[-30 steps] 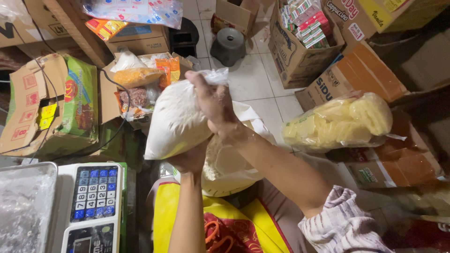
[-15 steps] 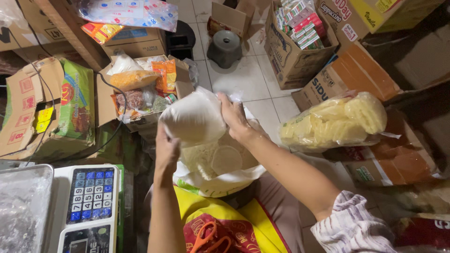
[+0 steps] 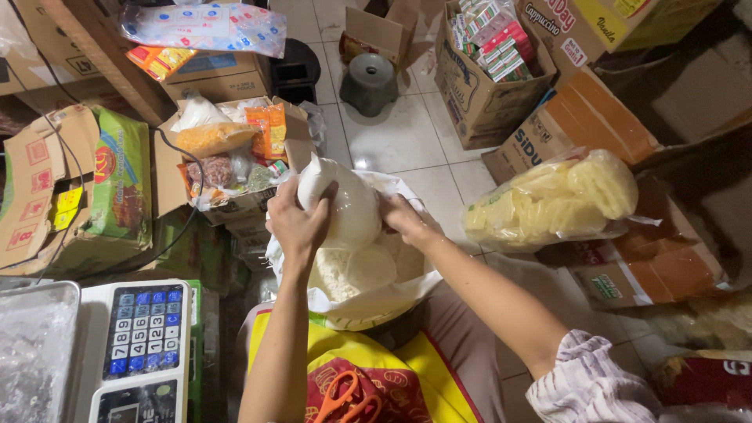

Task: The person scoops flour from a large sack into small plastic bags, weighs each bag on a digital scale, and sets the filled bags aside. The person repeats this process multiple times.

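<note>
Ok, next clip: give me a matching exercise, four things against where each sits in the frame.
Things:
1. small white bag
2. orange scissors
3. scale keypad
4. bag of yellow crackers

Places:
A. bottom left corner
B. between both hands, over the open sack
C. right, resting on cardboard boxes
D. on the red and yellow cloth, bottom centre

Pairs: 1-B, 2-D, 3-A, 4-C

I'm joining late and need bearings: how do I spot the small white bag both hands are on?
Find the big open sack of white crackers at centre. Just above its mouth, the left hand and right hand grip the small bag: smooth, rounded, opaque white, unlike the yellow cracker bag.
</note>
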